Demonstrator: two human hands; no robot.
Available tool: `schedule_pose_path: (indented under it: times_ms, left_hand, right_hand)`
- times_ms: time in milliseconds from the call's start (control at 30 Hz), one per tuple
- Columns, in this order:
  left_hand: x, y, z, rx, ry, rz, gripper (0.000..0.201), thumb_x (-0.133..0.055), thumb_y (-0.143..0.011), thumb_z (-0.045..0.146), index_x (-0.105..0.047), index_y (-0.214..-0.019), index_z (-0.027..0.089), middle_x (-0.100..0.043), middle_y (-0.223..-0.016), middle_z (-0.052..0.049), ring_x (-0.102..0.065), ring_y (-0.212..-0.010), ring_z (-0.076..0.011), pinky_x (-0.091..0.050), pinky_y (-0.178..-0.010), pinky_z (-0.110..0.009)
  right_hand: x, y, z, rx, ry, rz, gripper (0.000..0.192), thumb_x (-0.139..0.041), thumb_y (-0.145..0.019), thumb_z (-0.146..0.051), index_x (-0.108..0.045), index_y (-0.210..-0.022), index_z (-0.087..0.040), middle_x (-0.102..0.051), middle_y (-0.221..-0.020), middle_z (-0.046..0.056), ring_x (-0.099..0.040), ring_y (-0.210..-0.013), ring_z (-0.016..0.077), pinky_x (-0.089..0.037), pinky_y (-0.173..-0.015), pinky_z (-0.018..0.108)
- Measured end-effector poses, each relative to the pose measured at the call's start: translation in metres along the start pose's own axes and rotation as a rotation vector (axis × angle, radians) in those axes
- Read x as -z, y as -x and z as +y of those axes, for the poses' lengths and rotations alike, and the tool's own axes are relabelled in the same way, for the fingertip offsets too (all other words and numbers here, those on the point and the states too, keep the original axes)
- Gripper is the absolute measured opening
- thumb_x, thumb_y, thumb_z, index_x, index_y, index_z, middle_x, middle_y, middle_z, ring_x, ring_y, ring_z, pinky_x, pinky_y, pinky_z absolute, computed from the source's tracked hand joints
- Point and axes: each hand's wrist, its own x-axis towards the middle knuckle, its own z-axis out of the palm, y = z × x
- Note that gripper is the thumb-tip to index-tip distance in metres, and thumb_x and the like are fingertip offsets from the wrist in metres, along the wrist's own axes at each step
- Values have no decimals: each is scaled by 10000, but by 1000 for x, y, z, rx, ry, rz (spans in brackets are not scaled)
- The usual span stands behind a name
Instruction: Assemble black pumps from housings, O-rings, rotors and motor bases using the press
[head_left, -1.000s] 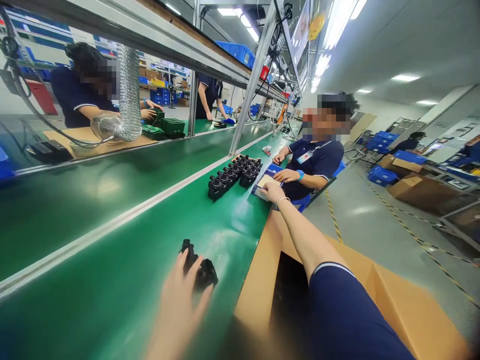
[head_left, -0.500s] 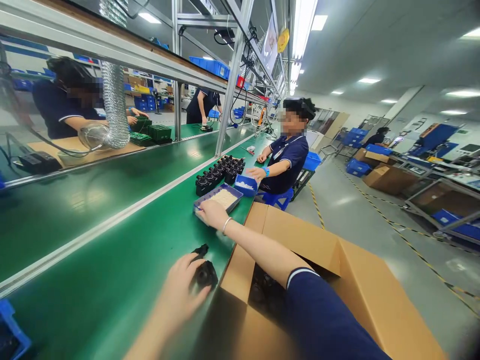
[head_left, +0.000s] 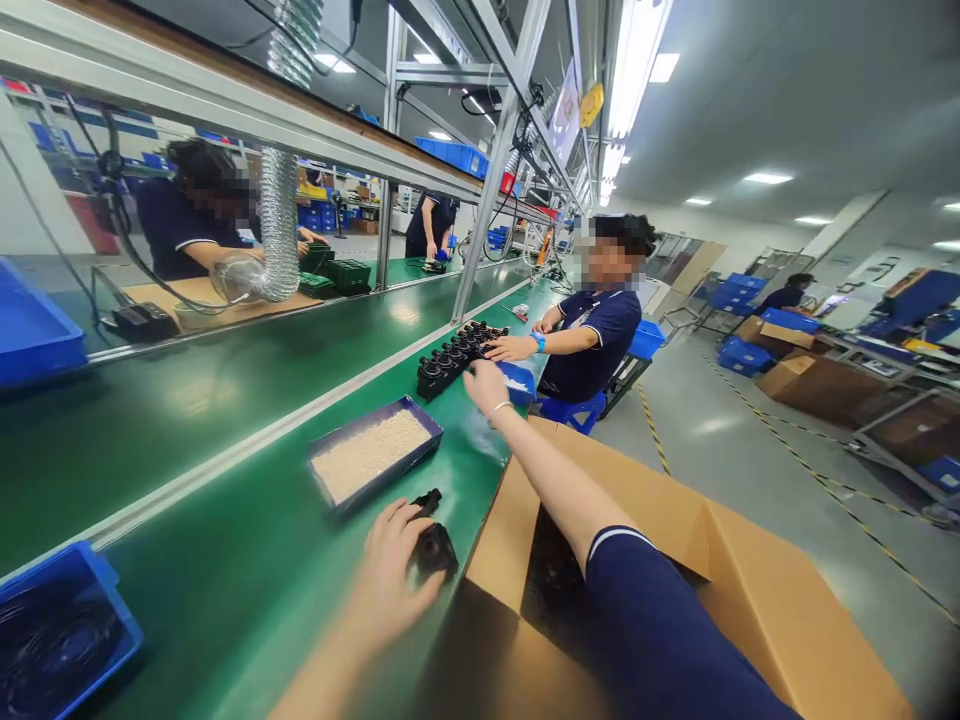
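Observation:
My left hand [head_left: 396,572] lies near the front edge of the green belt [head_left: 247,560], fingers curled on a black part [head_left: 436,545]. My right arm stretches forward. My right hand [head_left: 486,386] hovers, blurred, at a small blue bin [head_left: 520,381] beside rows of black parts [head_left: 457,352]; nothing shows in it. A shallow blue tray of small white pieces [head_left: 373,452] sits on the belt between my two hands.
An open cardboard box [head_left: 675,520] stands against the belt's right edge under my right arm. A seated co-worker's hand [head_left: 510,348] touches the rows of black parts. A blue bin [head_left: 60,625] sits lower left. A silver duct [head_left: 281,230] hangs left.
The tray of white pieces has come along the belt toward me. My right hand has left it and reached out again to the small blue bin. My left hand stays on the black part.

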Motion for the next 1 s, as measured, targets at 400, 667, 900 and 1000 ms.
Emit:
schedule_pose_path:
  times_ms: [400,667,900,1000]
  left_hand:
    - [1,-6,-2,-14,-57,159,544,-631,-840,296,-517,-1370,256,-471,-1438,-151,-434,-1367,-352,-432,-1075,-577]
    - [33,-25,-17,21,-426,368,284,-486,-943,248,-688,-1133,189,-526,-1402,-177,-445,-1366,-376,-379,-1109,-581]
    - [51,-31,-40,90,-544,125,406,-367,-881,90,-692,-1100,195,-699,-1086,-121,-645,-1009,-287,-532,-873,-429]
    - [55,-18,-39,96,-570,131,392,-388,-851,82,-699,-1063,195,-704,-938,-94,-643,-914,-278,-524,-815,-395]
  right_hand:
    - [-42,-8,76,-119,248,-181,344,-602,-957,-369,-593,-1222,-150,-612,-1232,100,-627,-1076,214,-551,-925,428]
    - [-44,29,34,113,136,-232,309,-587,-966,-369,-607,-1196,-163,-621,-1220,92,-629,-1067,203,-550,-927,418]
    - [-44,47,-11,303,-6,-257,301,-587,-966,-369,-615,-1175,-155,-635,-1188,83,-636,-1052,201,-552,-921,423]
    - [-44,49,-24,329,-52,-252,297,-584,-968,-369,-614,-1179,-161,-633,-1193,84,-637,-1042,196,-556,-912,412]
